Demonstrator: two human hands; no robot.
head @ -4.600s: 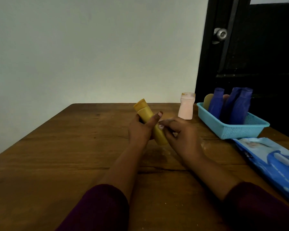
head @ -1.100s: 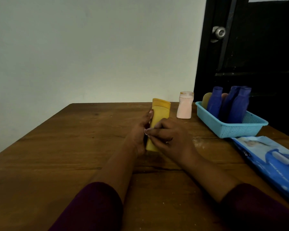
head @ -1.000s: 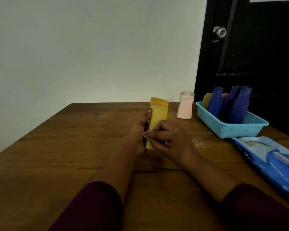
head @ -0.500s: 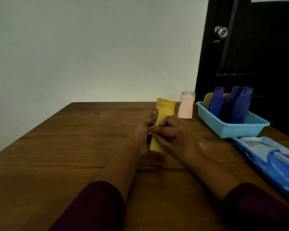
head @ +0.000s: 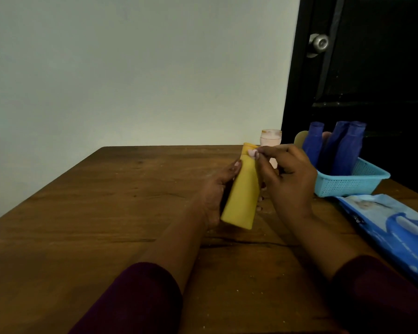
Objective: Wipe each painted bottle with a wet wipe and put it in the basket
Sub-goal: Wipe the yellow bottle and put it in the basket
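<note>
A yellow painted bottle (head: 243, 196) is held tilted above the wooden table (head: 106, 213), cap end pointing away from me. My left hand (head: 217, 189) grips its body from the left side. My right hand (head: 287, 179) is on its right, fingers curled, with thumb and forefinger pinching at the cap end. No wet wipe shows in either hand. A pale pink bottle (head: 270, 137) stands behind the yellow one, partly hidden. The light blue basket (head: 348, 184) at right holds several dark blue bottles (head: 345, 150) and a tan one.
A blue pack of wet wipes (head: 391, 222) lies on the table's right side, in front of the basket. A black door (head: 372, 68) with a metal knob stands behind the basket. A pale wall runs along the table's far edge.
The bottle has been lifted and tilted, its base now nearer to me. My right hand slid from the bottle's middle up to the cap end. My left hand keeps its grip.
</note>
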